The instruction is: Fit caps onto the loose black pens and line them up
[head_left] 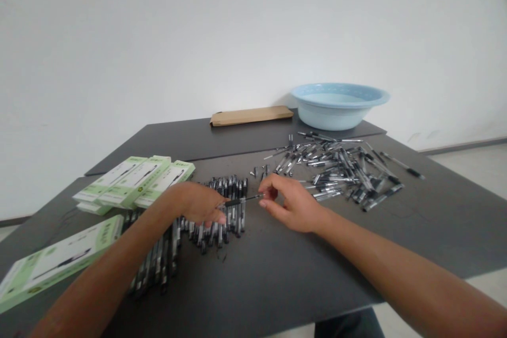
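My left hand (202, 204) is closed on a pen (233, 202) with a black grip, its thin tip pointing right. At that tip, the thumb and forefinger of my right hand (291, 202) are pinched together; whether they hold a small part or the tip itself is too small to tell. Beneath my left hand lie capped pens (237, 216) in a row, partly covered by the hand. Closer to me, under my left forearm, is another bundle of pens (158, 261). Beyond my right hand spreads a loose heap of clear pens (336, 163) with black grips.
Several green and white pen boxes (130, 179) are stacked at the left, with another pen box (63, 256) nearer me. A flat brown cardboard piece (251, 115) and a light blue basin (336, 111) stand at the back by the wall. Small loose parts (259, 171) lie mid-table.
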The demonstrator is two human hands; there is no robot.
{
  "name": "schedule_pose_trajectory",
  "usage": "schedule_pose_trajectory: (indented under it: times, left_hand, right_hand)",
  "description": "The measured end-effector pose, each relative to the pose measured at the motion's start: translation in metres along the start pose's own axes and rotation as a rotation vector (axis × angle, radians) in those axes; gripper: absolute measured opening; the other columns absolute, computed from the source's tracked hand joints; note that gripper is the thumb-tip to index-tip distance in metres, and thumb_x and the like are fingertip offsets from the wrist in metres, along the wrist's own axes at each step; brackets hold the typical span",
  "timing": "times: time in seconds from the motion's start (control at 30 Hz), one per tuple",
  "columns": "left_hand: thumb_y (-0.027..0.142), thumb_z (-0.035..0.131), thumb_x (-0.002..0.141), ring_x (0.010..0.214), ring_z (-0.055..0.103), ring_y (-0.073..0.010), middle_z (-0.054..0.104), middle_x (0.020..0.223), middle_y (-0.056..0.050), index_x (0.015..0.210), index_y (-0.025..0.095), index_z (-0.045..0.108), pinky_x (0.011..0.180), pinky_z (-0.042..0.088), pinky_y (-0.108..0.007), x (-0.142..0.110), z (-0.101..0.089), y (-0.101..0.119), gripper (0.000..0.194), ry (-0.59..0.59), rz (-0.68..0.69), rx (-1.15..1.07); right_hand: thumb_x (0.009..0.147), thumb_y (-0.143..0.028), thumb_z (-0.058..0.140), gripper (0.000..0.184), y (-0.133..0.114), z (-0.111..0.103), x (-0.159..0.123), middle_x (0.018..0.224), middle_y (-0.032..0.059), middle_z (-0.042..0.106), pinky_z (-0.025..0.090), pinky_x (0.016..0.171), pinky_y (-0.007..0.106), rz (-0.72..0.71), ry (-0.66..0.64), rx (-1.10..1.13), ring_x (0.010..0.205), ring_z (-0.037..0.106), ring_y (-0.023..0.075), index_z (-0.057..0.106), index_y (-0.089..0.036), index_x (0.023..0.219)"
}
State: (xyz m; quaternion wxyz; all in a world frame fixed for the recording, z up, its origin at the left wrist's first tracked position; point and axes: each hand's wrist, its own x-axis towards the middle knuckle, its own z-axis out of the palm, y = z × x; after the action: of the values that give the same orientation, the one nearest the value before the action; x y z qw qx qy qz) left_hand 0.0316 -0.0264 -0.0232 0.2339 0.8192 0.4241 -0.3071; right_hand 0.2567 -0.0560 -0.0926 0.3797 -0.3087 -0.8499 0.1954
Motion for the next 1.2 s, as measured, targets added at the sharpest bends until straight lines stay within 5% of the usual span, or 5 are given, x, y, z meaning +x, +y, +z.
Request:
schedule_pose_trajectory:
  times: [0.1,1.2]
  left_hand:
    - [0.033,0.044,0.088,0.071,0.064,-0.0208,0.073,0.086,-0.011,0.098,0.013,0.062,0.054,0.042,-0.024,0.001,-0.001,0.001,0.028,-0.062,-0.014,-0.02]
    - [0.031,0.045,0.087,0.079,0.065,-0.023,0.072,0.091,-0.01,0.114,0.015,0.058,0.06,0.045,-0.026,-0.004,-0.002,0.011,0.034,-0.019,-0.033,0.085]
  right_hand:
    - [0.08,-0.015,0.055,0.01,0.0,0.0,0.0,0.08,0.0018,0.058,0.042,0.065,0.025,0.002,0.005,-0.025,0.07,0.054,0.0133,0.05,-0.019,0.087]
    - [0.082,-0.017,0.053,0.004,-0.002,0.002,0.001,0.077,0.0006,0.056,0.038,0.064,0.023,-0.016,-0.057,-0.037,0.068,0.051,0.0121,0.05,-0.018,0.085]
